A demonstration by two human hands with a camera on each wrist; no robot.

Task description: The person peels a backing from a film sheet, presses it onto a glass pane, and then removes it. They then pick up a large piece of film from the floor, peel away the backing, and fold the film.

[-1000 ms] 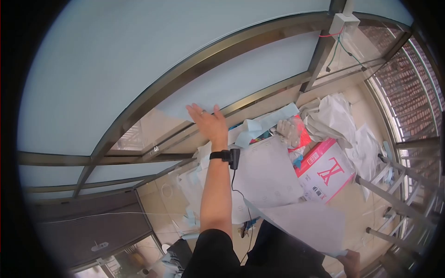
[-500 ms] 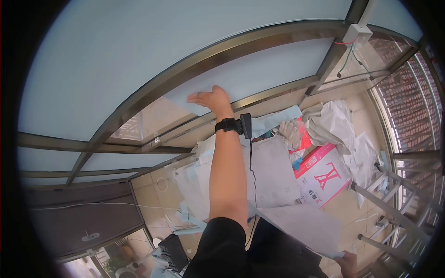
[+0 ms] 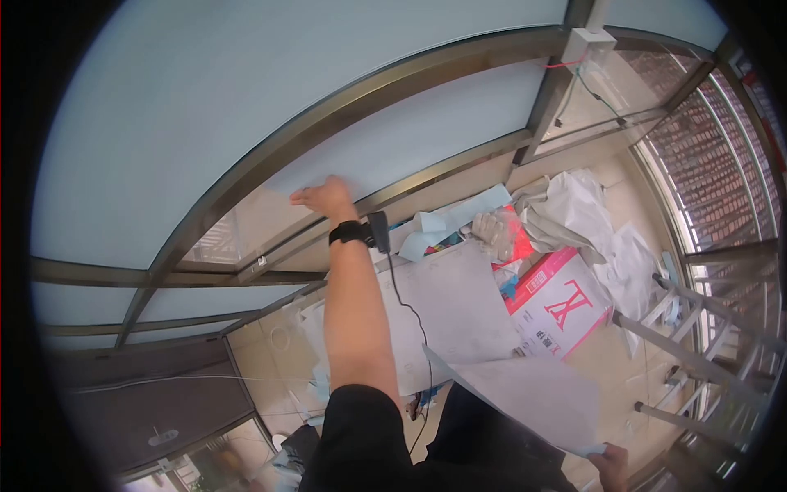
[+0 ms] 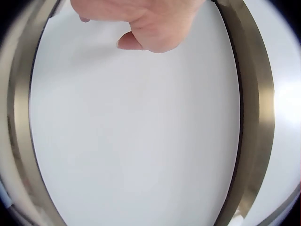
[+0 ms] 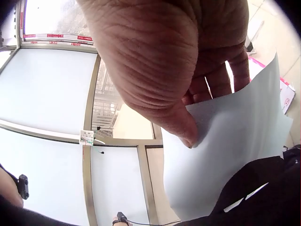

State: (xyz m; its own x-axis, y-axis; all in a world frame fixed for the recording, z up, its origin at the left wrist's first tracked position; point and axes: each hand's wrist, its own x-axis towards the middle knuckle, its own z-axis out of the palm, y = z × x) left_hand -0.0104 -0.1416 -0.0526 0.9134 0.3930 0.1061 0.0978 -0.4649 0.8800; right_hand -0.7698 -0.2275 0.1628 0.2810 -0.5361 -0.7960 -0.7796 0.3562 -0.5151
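Observation:
My left hand (image 3: 326, 199) lies against the lower glass pane, at the left end of the pale frosted film (image 3: 443, 123) that covers most of it. Its fingers point left, reaching past the film's edge over bare glass (image 3: 246, 217). In the left wrist view the hand (image 4: 155, 21) shows at the top, thumb extended, with smooth white film below it. My right hand (image 3: 611, 465), low at the right, pinches the corner of a loose pale sheet (image 3: 533, 398). The right wrist view shows the thumb on top of this curling sheet (image 5: 225, 141) and the fingers behind it.
Paper sheets (image 3: 451, 295), a pink and white box (image 3: 557, 303) and crumpled white sheeting (image 3: 574, 205) cover the floor. A metal ladder (image 3: 689, 353) stands at the right. A white junction box (image 3: 592, 39) with loose wires hangs on the frame. A cable (image 3: 406, 303) trails from my left wrist.
My left hand has risen from the lower frame onto the film, then slid left to the film's end, fingers turned leftward. My right hand has kept its hold on the sheet.

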